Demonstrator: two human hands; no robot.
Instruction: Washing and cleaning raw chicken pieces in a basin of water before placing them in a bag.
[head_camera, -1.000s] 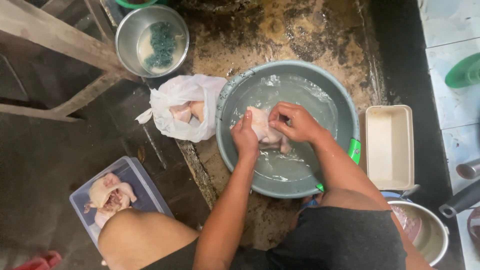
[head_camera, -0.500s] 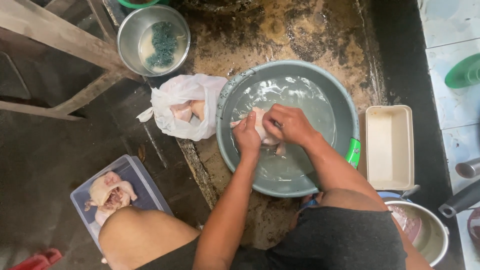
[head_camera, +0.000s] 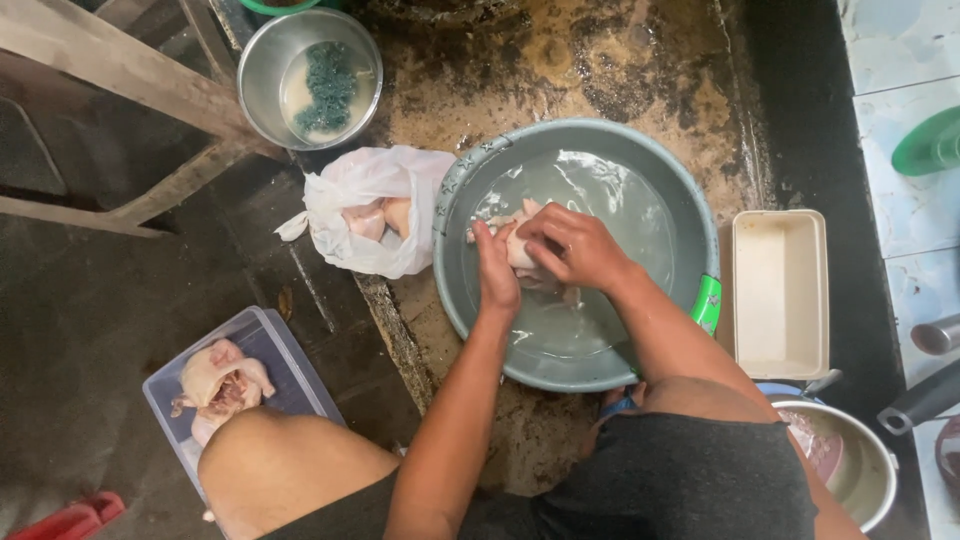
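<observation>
A large grey-green basin (head_camera: 690, 215) of water sits on the wet floor in front of me. Both my hands are inside it, gripping one pale raw chicken piece (head_camera: 519, 246) just above the water. My left hand (head_camera: 496, 272) holds its near left side. My right hand (head_camera: 572, 246) is wrapped over its top and right side, hiding much of the meat. A white plastic bag (head_camera: 345, 200) with more raw chicken lies against the basin's left rim.
A clear plastic box (head_camera: 270, 350) with chicken sits by my left knee. A steel bowl (head_camera: 310, 60) with a green scrubber stands at the back. A cream rectangular tub (head_camera: 780, 295) is right of the basin, a steel pot (head_camera: 850, 470) below it. Wooden furniture legs (head_camera: 120, 70) stand at left.
My hands shifted the chicken piece slightly left and away within the basin, and my right hand turned further over it. Everything else stays in place.
</observation>
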